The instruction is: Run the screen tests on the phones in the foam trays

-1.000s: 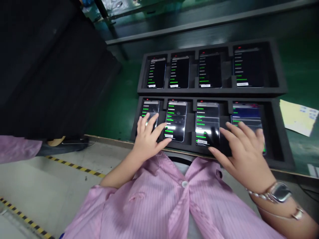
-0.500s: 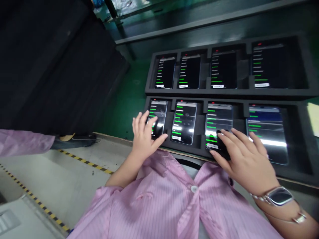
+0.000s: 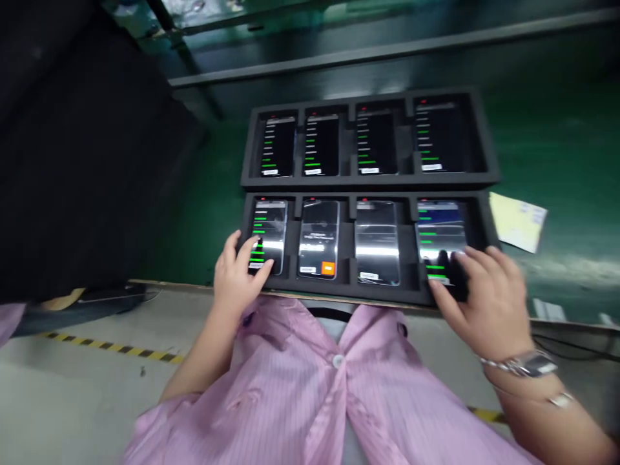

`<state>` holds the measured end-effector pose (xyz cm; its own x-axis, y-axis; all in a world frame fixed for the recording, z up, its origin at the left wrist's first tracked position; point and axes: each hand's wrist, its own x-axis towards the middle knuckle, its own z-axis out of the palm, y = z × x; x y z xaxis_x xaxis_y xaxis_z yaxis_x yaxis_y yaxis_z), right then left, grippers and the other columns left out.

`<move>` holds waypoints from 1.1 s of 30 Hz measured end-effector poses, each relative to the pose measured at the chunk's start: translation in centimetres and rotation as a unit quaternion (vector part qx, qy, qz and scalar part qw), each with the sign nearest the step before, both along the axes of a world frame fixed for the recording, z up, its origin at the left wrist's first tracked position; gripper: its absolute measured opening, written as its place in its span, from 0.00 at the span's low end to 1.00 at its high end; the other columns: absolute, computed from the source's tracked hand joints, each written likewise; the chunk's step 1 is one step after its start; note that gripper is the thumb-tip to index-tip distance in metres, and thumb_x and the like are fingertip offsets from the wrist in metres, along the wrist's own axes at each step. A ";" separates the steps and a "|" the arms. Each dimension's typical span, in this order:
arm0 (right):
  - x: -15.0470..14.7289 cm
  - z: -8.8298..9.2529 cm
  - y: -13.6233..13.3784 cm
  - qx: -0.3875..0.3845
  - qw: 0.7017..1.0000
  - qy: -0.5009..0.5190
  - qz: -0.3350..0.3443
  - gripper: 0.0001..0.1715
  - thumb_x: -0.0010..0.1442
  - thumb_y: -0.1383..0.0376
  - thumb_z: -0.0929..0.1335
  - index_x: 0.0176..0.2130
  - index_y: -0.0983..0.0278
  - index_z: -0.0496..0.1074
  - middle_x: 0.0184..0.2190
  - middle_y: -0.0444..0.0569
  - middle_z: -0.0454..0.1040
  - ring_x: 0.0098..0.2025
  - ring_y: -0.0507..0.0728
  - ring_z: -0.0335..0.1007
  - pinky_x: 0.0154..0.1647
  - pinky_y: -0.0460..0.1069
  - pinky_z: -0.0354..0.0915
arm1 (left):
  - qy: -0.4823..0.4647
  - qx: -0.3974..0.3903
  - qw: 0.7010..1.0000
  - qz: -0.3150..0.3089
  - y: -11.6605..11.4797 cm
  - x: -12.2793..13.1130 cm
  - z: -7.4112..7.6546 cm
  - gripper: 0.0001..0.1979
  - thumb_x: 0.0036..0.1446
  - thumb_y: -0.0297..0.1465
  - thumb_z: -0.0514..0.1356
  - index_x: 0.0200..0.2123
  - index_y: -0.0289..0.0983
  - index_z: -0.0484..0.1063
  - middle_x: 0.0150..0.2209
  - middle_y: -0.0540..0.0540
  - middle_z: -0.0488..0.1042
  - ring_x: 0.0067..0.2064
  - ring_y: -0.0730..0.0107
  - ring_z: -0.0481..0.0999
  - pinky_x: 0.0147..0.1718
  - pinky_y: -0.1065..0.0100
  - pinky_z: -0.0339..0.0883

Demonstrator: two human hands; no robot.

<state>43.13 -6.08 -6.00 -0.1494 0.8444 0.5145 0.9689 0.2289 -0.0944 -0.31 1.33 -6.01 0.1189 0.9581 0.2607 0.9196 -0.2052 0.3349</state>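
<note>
Several smartphones with lit dark screens lie face up in the pockets of two black foam trays. My left hand point(image 3: 238, 271) is over the left edge of the near tray point(image 3: 294, 285), fingers apart, at the leftmost phone point(image 3: 271, 226). At the other end my right hand point(image 3: 489, 297), also with spread fingers, reaches the rightmost phone point(image 3: 440, 226), its thumb by the screen's lower edge. Whether either hand touches glass I cannot tell. Between them, one phone point(image 3: 318, 239) shows an orange button, and another phone point(image 3: 378, 242) has a mostly blank screen with a white label-like box.
Behind stands the far tray point(image 3: 371, 184) with more phones showing green and white lines. A yellow paper point(image 3: 518, 221) lies right of the trays on the green tabletop point(image 3: 547, 155). A black curtain-like cover point(image 3: 87, 161) rises at the left.
My right hand has gone from the third near phone to the rightmost one. The second phone's list gave way to an orange-button screen, and the third's list vanished. The camera view shifted right.
</note>
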 end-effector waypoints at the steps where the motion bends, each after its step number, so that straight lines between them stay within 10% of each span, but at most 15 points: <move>1: 0.2 -0.3 -0.2 0.013 1.000 -0.007 0.002 0.32 0.70 0.54 0.68 0.64 0.68 0.64 0.57 0.67 0.74 0.66 0.76 0.65 0.66 0.70 0.65 | 0.003 -0.004 1.000 0.003 0.0 0.0 0.0 0.26 0.67 0.47 0.59 0.60 0.38 0.73 0.69 0.30 0.63 0.64 0.37 0.72 0.62 0.43 0.68; 7: -0.1 -0.9 -0.5 0.011 1.000 0.022 -0.004 0.40 0.67 0.58 0.71 0.70 0.69 0.57 0.62 0.68 0.69 0.67 0.76 0.63 0.66 0.70 0.64 | -0.030 -0.011 0.999 0.012 -0.1 0.2 -0.1 0.34 0.66 0.48 0.60 0.68 0.36 0.63 0.69 0.29 0.64 0.69 0.40 0.67 0.65 0.44 0.65; 13: -0.2 -0.2 -0.5 -0.075 0.996 0.041 -0.028 0.28 0.72 0.53 0.65 0.64 0.64 0.67 0.50 0.59 0.77 0.59 0.72 0.70 0.68 0.70 0.60 | -0.044 -0.033 0.998 0.024 -0.3 0.4 0.3 0.34 0.66 0.48 0.58 0.69 0.38 0.61 0.70 0.30 0.62 0.71 0.42 0.65 0.66 0.44 0.64; 27: 1.9 2.0 3.3 -0.115 0.977 0.152 -0.097 0.54 0.70 0.35 0.60 0.69 0.78 0.59 0.63 0.75 0.66 0.67 0.75 0.62 0.70 0.66 0.59 | 0.054 -0.098 0.993 0.038 4.1 0.4 2.7 0.37 0.66 0.55 0.57 0.67 0.35 0.67 0.75 0.28 0.55 0.74 0.29 0.53 0.67 0.31 0.56; 33: 3.7 1.4 1.0 -0.222 0.924 0.238 -0.201 0.53 0.65 0.37 0.63 0.69 0.74 0.61 0.63 0.75 0.68 0.64 0.78 0.67 0.64 0.69 0.65 | -0.086 -0.154 0.981 0.078 2.1 -2.0 0.5 0.40 0.63 0.57 0.58 0.64 0.32 0.70 0.71 0.27 0.62 0.75 0.34 0.54 0.71 0.35 0.50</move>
